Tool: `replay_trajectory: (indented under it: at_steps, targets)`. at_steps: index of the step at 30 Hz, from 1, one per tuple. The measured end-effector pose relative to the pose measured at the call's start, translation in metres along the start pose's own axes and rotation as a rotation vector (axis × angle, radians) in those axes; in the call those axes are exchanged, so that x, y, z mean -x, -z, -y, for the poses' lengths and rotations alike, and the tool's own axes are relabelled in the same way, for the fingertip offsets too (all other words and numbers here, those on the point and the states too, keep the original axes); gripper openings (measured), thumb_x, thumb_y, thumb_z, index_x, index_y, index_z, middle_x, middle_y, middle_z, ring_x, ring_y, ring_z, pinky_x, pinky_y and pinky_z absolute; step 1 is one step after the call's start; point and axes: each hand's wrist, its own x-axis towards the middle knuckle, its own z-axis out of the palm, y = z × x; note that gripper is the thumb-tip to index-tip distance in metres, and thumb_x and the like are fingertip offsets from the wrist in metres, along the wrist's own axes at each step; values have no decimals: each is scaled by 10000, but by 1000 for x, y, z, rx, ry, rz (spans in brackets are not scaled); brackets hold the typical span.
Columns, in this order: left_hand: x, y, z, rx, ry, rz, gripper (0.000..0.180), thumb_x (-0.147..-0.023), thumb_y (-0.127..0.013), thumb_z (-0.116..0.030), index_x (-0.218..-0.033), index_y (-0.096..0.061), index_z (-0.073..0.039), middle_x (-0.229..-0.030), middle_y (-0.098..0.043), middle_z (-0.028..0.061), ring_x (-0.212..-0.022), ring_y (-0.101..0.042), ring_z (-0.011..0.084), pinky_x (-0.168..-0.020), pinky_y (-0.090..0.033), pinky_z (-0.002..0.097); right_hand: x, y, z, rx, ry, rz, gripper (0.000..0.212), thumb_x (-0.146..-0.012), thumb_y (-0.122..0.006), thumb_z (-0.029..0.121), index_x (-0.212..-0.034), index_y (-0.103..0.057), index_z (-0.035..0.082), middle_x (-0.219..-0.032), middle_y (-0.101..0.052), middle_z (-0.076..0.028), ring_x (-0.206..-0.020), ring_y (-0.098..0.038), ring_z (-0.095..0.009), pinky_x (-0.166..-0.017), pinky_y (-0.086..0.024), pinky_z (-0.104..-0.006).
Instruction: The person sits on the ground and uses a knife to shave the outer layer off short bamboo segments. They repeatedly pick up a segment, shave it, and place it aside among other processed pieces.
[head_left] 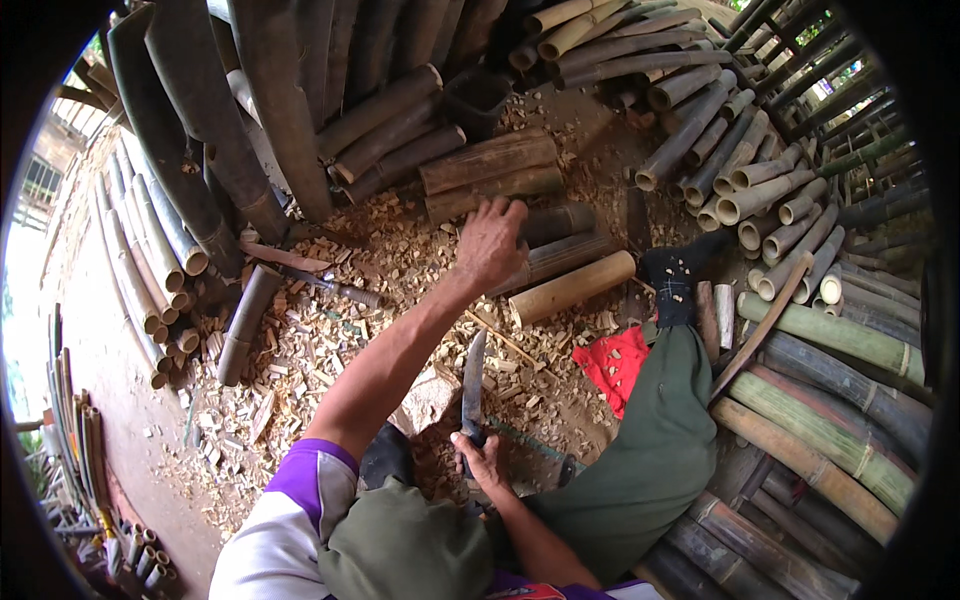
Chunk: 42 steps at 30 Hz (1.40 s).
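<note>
My left hand (490, 245) reaches out to a group of cut bamboo lengths on the chip-covered ground. Its fingers curl over the left end of a dark bamboo piece (560, 222). Just beyond the fingertips lie brown split bamboo pieces (490, 178). Nearer to me are a brown bamboo length (565, 257) and a pale yellow one (573, 288). Close to my body, my right hand (482, 458) is wrapped round the handle of a large knife (474, 385), blade pointing away from me. Beside the blade sits a pale wooden block (427, 398).
Wood chips (330, 340) cover the ground. Bamboo poles (760, 200) are stacked along the right, with green ones (840, 335) nearer. Tall dark bamboo (270, 100) leans at the back left. A red cloth (612, 370) lies by my outstretched right leg (650, 420). A short bamboo tube (248, 325) lies left.
</note>
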Motion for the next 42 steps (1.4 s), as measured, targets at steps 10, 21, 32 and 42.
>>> replay_trajectory:
  at_steps: [10,21,32,42]
  targets:
    - [40,-4,18,73,74,177,646,-751,-789,-258,-1287,-565,26,-1250,-616,226,-1130,-636,386,-988,-529,474,-4,-11,7,-52,-59,32,352,-879,-800,351,-877,-652,31,-629,-626,-58,-462,-597,-151,-444,-505,-302]
    - [217,111,23,1339,443,-301,660,-801,-819,-214,-1354,-514,-21,-1154,-640,96,-1030,-640,196,-938,-518,359,4,-9,26,3,-68,-1,343,-867,-791,340,-882,-631,37,-630,-623,-58,-464,-600,-166,-456,-520,-324]
    - [323,82,77,1507,839,-944,551,-807,-890,-196,-1231,-565,-60,-1079,-659,65,-966,-667,199,-818,-591,432,25,-4,40,460,217,-15,349,-949,-672,236,-1168,-519,11,-786,-642,-111,-606,-636,-234,-552,-542,-393]
    - [349,83,79,1420,1016,-1058,603,-757,-940,-336,-1164,-583,-69,-980,-676,45,-830,-683,176,-659,-576,376,83,-36,95,1116,668,-29,469,-1009,-646,281,-1332,-457,-2,-938,-665,-289,-851,-659,-500,-714,-498,-549]
